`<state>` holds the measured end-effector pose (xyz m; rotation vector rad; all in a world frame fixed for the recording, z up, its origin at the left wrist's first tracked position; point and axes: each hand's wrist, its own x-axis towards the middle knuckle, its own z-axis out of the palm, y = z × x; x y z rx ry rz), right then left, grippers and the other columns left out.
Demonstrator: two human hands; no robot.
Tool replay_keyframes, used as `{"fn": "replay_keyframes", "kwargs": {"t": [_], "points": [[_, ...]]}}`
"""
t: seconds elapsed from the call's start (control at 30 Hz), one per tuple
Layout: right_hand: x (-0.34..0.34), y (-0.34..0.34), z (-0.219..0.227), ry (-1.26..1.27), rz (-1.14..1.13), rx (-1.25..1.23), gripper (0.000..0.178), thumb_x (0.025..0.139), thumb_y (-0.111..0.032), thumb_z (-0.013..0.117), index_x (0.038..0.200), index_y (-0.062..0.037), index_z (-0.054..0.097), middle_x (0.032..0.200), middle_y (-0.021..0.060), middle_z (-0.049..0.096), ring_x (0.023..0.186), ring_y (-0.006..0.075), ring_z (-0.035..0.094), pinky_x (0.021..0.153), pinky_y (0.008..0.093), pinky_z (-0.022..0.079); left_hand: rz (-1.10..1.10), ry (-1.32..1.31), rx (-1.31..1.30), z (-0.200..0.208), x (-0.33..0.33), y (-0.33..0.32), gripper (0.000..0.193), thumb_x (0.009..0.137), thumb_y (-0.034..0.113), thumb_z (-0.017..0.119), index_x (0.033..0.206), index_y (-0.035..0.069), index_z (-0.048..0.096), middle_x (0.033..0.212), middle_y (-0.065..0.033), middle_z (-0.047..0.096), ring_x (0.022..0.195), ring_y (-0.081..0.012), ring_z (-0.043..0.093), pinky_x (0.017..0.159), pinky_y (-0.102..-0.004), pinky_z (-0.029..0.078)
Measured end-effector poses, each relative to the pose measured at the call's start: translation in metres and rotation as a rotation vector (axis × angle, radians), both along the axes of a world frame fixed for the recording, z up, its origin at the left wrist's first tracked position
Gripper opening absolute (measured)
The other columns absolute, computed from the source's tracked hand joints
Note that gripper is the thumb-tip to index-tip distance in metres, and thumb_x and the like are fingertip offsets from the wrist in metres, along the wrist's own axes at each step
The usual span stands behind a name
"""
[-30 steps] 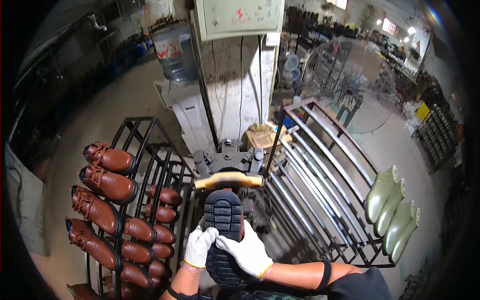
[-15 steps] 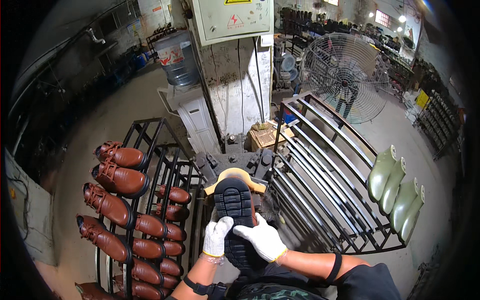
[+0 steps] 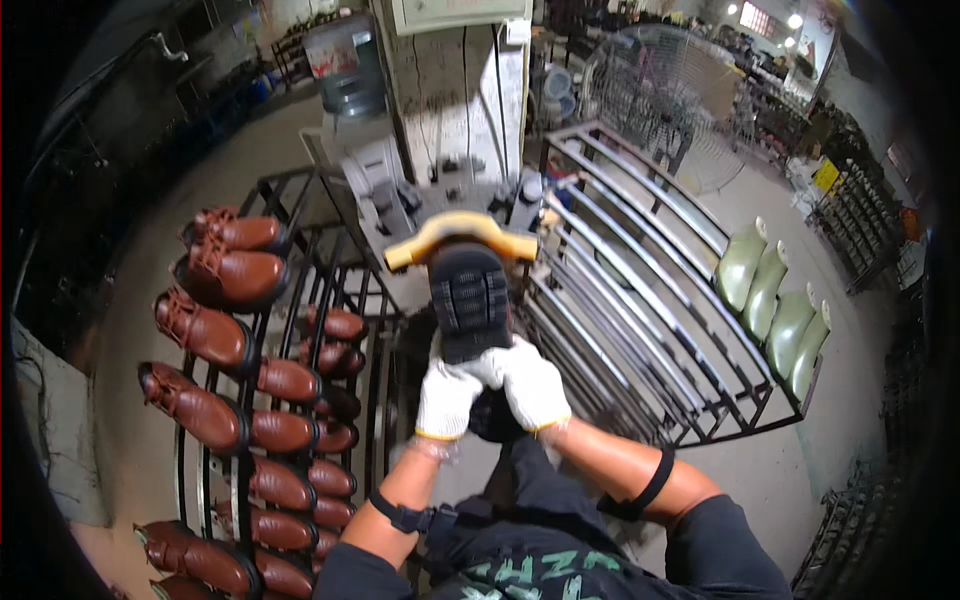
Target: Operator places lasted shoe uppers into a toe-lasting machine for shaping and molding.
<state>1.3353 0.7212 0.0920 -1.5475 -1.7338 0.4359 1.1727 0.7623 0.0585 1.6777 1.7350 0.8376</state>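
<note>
Because the shoe [image 3: 470, 300], sole-up with its far end at the yellow pad [image 3: 462, 224], looked light, firm-soled and unlikely to slip, its middle seemed the best hold, where the gloved fingers of the left hand [image 3: 447, 400] and right hand [image 3: 533, 385] pinched both sides.

Head fisheye looks down and ahead, seemingly near the hands [image 3: 446, 402].

left grip [image 3: 447, 402] and right grip [image 3: 533, 386] hold a black-soled shoe [image 3: 470, 295] beside a yellow pad [image 3: 462, 226]
</note>
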Motion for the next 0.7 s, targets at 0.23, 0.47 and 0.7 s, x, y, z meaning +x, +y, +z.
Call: {"fn": "replay_keyframes", "kwargs": {"t": [0.23, 0.47, 0.7], "points": [[0.005, -0.017, 0.004, -0.117, 0.060, 0.011, 0.022, 0.097, -0.024, 0.059, 0.109, -0.0207, 0.077, 0.110, 0.0058, 0.078, 0.117, 0.0317, 0.069, 0.107, 0.0399, 0.054, -0.245, -0.677, 0.205, 0.091, -0.014, 0.010, 0.093, 0.074, 0.015, 0.091, 0.153, 0.000, 0.044, 0.145, -0.0156, 0.060, 0.128, -0.0230, 0.062, 0.108, -0.0359, 0.052], [-0.012, -0.024, 0.029, 0.686, -0.002, -0.378, 0.043, 0.094, -0.045, 0.071, 0.119, -0.0103, 0.072, 0.113, 0.0150, 0.075, 0.107, 0.0304, 0.070, 0.090, 0.0376, 0.053, -0.427, -0.422, 0.336, 0.180, 0.006, 0.067, 0.024, 0.078, 0.006, 0.088, 0.098, 0.001, 0.077, 0.096, -0.0047, 0.077, 0.088, -0.0115, 0.069, 0.083, -0.0297, 0.058], [0.025, -0.038, -0.008, 0.892, -0.142, -0.420, 0.102, 0.081, -0.036, 0.092, 0.153, 0.0152, 0.040, 0.144, 0.0253, 0.062, 0.130, 0.0274, 0.062, 0.115, 0.0379, 0.046, -0.281, -0.457, 0.584, 0.176, 0.045, 0.050, 0.013, 0.079, -0.003, 0.081, 0.091, -0.002, 0.074, 0.083, -0.0087, 0.069, 0.076, -0.0199, 0.069, 0.072, -0.0323, 0.056]]}}
